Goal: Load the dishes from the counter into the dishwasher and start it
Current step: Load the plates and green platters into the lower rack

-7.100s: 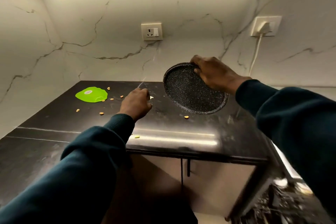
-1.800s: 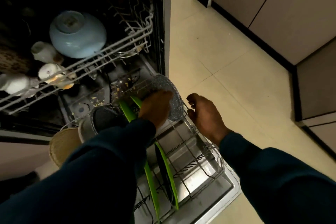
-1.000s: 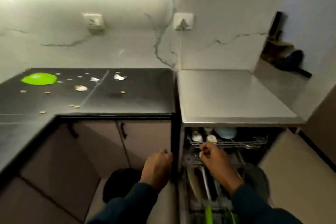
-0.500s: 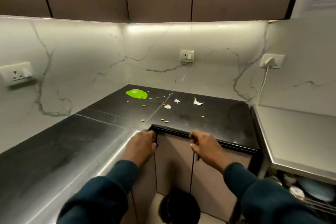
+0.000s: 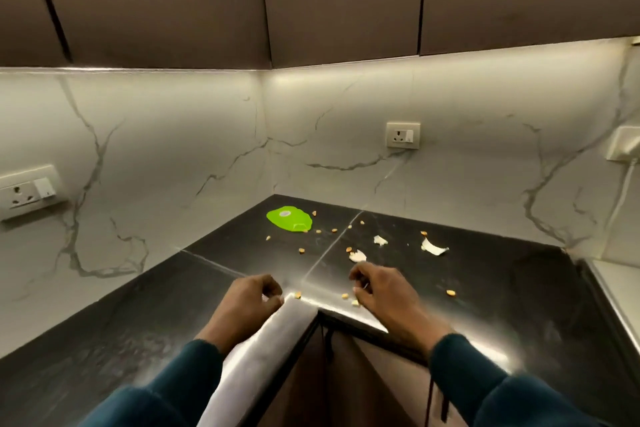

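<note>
A flat bright green lid (image 5: 289, 219) lies near the back corner of the black L-shaped counter (image 5: 485, 281). Around it are several small yellow crumbs and three white scraps (image 5: 433, 247). My left hand (image 5: 244, 305) hovers over the counter's inner corner with its fingers loosely curled and nothing in it. My right hand (image 5: 382, 291) hangs just above the counter's front edge, fingers also loosely curled and empty. The dishwasher is out of view.
Marble backsplash carries a socket (image 5: 402, 135) at the back, another socket (image 5: 27, 191) on the left wall and a plugged charger (image 5: 625, 149) at the right. Dark upper cabinets (image 5: 311, 0) hang overhead. Lower cabinet doors (image 5: 349, 385) sit under the corner.
Both hands have risen from the lower cabinet edge to above the counter's front. The view has moved closer to the corner, and the dishwasher rack has left the frame.
</note>
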